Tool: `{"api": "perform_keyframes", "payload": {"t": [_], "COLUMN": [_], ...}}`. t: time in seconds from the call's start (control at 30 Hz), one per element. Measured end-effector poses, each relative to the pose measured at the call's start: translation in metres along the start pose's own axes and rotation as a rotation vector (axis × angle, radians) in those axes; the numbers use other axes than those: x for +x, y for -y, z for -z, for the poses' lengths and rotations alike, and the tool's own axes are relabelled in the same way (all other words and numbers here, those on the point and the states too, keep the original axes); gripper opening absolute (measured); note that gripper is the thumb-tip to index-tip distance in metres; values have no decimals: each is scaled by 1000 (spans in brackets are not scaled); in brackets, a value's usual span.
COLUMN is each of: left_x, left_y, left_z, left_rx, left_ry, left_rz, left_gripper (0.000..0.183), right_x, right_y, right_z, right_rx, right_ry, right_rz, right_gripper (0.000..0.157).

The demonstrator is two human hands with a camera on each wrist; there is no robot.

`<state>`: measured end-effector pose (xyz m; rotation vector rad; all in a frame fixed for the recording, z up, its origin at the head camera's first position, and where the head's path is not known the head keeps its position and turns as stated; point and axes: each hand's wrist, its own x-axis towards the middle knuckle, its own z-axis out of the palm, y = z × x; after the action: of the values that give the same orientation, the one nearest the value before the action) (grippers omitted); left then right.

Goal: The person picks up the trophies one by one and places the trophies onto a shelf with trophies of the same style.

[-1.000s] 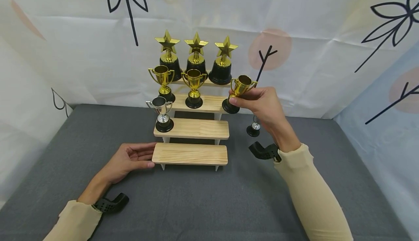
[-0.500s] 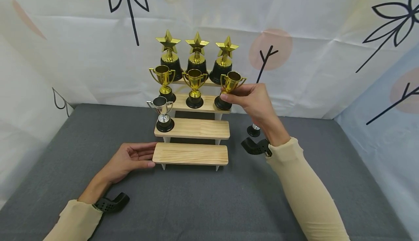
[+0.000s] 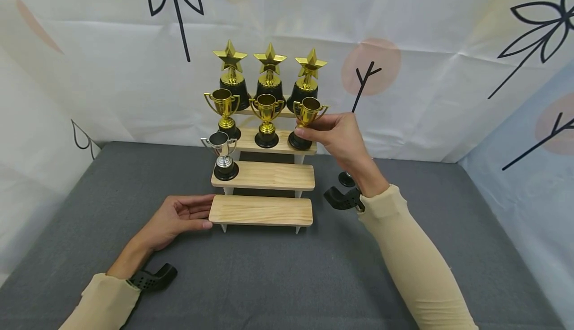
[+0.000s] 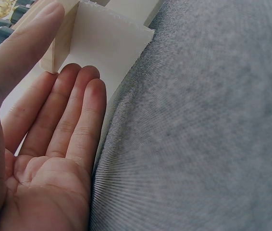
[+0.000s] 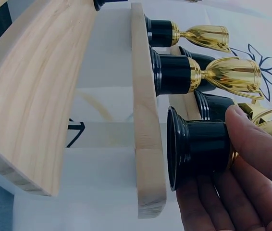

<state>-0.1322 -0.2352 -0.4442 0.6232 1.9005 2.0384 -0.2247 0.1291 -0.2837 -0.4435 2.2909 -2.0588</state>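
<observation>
My right hand (image 3: pixel 345 138) pinches a small gold cup trophy (image 3: pixel 307 111) near the bottom of its cup, over the right end of the second shelf from the top (image 3: pixel 287 143). In the right wrist view the trophy's black base (image 5: pixel 201 144) stands upright to the shelf, with a narrow gap between them. My left hand (image 3: pixel 181 218), fingers nearly straight, touches the left end of the lowest shelf (image 3: pixel 260 210). Its thumb lies at the front and the fingertips (image 4: pixel 95 91) reach the end and white side of the stand. Two matching gold cups (image 3: pixel 266 110) stand left of the held one.
Three gold star trophies (image 3: pixel 270 66) occupy the top shelf. A silver cup trophy (image 3: pixel 224 158) sits at the left of the third shelf (image 3: pixel 273 175). Behind my right wrist, a black trophy base (image 3: pixel 346 179) shows on the grey cloth (image 3: pixel 269 280). Printed white fabric (image 3: pixel 430 110) hangs behind.
My right hand has moved left with the gold cup trophy, from beyond the shelf's right end to over it, and the trophy has become more upright. The left hand has stayed put.
</observation>
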Motion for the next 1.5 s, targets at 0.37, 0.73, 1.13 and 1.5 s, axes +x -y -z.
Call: {"api": "perform_keyframes", "payload": {"t": [0.37, 0.73, 1.13, 1.5], "left_x": [0, 0, 0, 0], "left_y": [0, -2, -1, -1], "left_z": [0, 0, 0, 0], "left_rx": [14, 20, 17, 18], "left_ry": [-2, -14, -11, -10], "left_rz": [-4, 15, 9, 6], "left_gripper": [65, 67, 65, 65], "right_x": [2, 6, 8, 8], "right_y": [-5, -8, -9, -10], "right_z": [-2, -1, 0, -1], "right_rx": [-11, -25, -20, -12], "right_ry": [-40, -27, -6, -11], "right_rz": [-21, -37, -41, -44], "right_gripper": [27, 25, 26, 25]}}
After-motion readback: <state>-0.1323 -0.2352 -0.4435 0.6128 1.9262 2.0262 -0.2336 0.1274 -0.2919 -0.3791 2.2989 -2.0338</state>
